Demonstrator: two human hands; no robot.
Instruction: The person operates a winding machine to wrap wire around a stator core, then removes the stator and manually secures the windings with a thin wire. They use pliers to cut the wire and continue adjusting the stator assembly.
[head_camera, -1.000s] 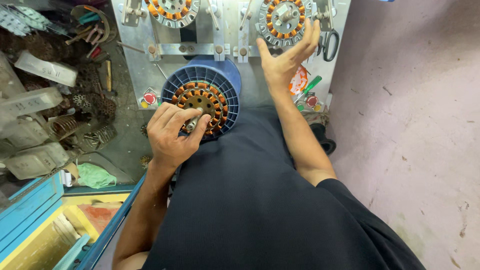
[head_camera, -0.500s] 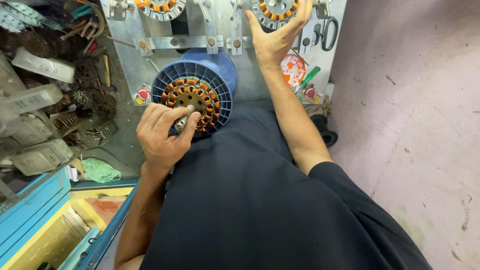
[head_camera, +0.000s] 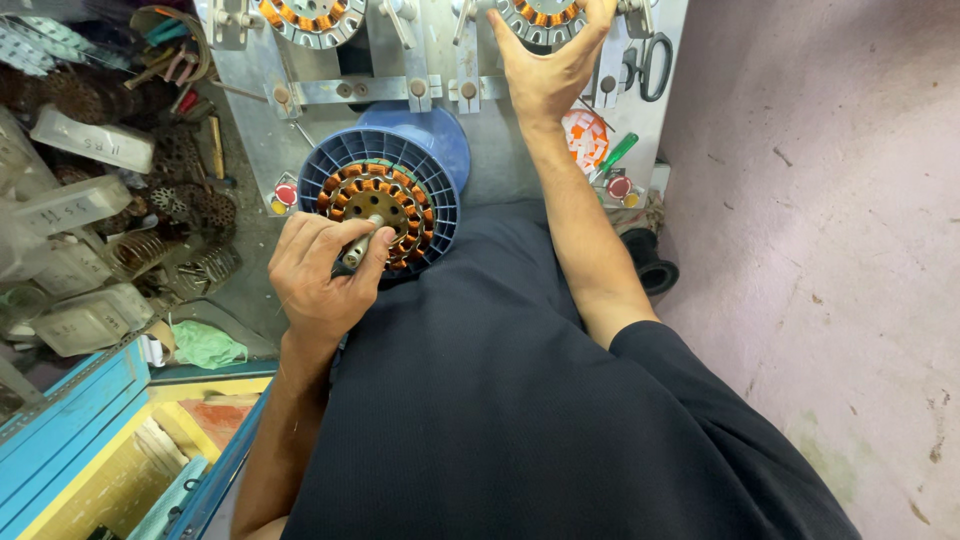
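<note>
Grey metal desk fills upper centre of frame, w/ winding fixtures along top edge. Blue ribbed spool sits centre-left, just below fixtures; copper-wound stator lies on its face. Second stator, top centre-right, partly cut off by frame edge. Left hand, centre-left, fingers curled tight round stator's metal shaft. Right hand, top centre, fingers spread wide, tips on second stator's rim. Scissors hang upper right. Green screwdriver lies right of the forearm. Blue-yellow crate lower left.
</note>
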